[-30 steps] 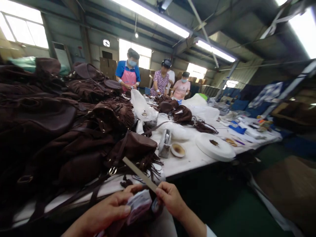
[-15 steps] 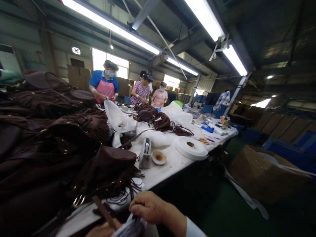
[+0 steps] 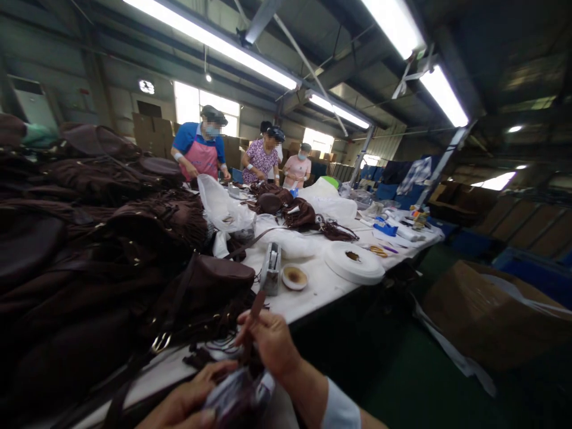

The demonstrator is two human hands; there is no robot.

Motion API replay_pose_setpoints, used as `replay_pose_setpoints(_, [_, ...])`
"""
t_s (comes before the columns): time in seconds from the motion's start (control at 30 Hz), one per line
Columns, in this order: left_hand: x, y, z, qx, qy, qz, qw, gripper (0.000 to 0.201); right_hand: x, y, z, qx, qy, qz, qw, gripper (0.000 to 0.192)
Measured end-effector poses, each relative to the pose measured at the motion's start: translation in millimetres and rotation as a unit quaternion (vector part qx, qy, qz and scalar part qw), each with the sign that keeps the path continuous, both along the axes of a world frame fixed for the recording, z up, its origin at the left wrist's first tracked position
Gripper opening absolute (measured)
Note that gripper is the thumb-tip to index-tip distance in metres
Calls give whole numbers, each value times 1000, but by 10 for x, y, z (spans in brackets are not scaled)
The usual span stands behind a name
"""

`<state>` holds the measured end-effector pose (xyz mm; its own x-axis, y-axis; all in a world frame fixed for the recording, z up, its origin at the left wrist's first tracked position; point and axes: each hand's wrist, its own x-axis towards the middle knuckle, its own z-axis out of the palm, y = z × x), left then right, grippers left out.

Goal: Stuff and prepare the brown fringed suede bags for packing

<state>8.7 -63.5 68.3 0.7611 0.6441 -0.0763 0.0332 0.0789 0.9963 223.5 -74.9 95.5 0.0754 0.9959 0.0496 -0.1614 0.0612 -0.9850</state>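
Note:
At the bottom of the head view, my left hand (image 3: 190, 396) is closed around a crinkled, plastic-wrapped bundle (image 3: 235, 396), partly blurred and cut off by the frame edge. My right hand (image 3: 272, 342) pinches a flat brown leather strap (image 3: 257, 305) that points upward, its lower end running down toward the bundle. Whether strap and bundle are joined I cannot tell. Just beyond the hands lies a dark brown fringed leather bag (image 3: 218, 274), with a metal buckle (image 3: 161, 342) on a strap to its left.
Brown bags (image 3: 89, 238) are heaped on the left. On the white table (image 3: 299, 302) stand a tape dispenser (image 3: 270, 268), a small round dish (image 3: 295, 277), a white tape roll (image 3: 355, 262) and scissors (image 3: 379, 251). A large carton (image 3: 482, 316) sits right. Several co-workers (image 3: 201, 146) stand at the back.
My right hand has risen from the plastic bundle and now grips the brown strap, which stands more upright and further right. More of my left hand shows. The view has shifted slightly.

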Motion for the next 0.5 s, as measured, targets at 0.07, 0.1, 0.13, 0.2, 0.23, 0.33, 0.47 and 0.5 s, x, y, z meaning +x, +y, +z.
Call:
replay_pose_setpoints(0.07, [-23,22,89,-46,-30,33,998,40,165,-33,113,15,39,-47,998,54])
replay_pose_setpoints(0.1, [-37,38,109,-70,-58,55,994,40,228,-69,132,4,34,-48,998,55])
replay_pose_setpoints(0.13, [-51,54,112,-97,-82,75,989,41,269,-119,123,-21,15,-27,999,54])
replay_pose_setpoints(0.2, [-69,75,78,-167,-114,115,973,41,277,-259,31,-87,-48,40,994,42])
replay_pose_setpoints(0.23, [-72,79,53,-194,-121,129,965,40,247,-338,-39,-115,-84,74,987,37])
replay_pose_setpoints(0.33, [-59,70,-13,-226,-125,148,955,38,93,-523,-246,-179,-149,115,966,33])
replay_pose_setpoints(0.47, [-64,67,-40,-201,-85,139,966,46,-32,-524,-372,-216,-174,65,958,34])
replay_pose_setpoints(0.5, [-71,68,-38,-179,-64,136,972,45,-39,-500,-377,-213,-178,51,959,34])
